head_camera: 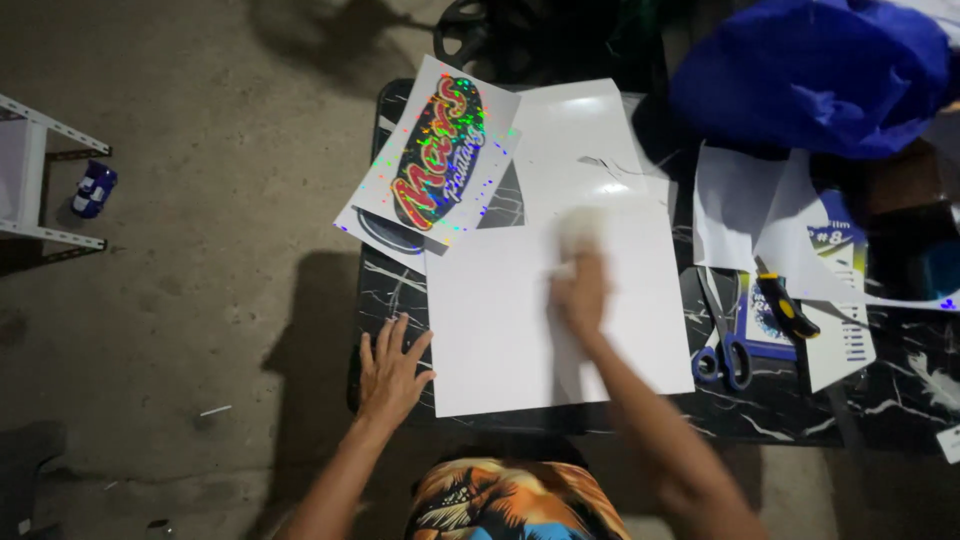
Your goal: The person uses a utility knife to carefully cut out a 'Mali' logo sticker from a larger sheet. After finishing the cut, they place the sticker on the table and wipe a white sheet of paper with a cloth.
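My left hand (390,372) lies flat, pinning the white sheet (520,320); my right hand (580,290) grips a cloth (580,232). I'd wipe with even strokes

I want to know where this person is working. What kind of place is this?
Probably a small sticker or print-craft workspace, perhaps outdoors or in a garage. A dark marble-patterned table stands on a bare concrete floor, with a shiny holographic sticker sheet, a plain white sheet and blue-handled scissors lying on it.
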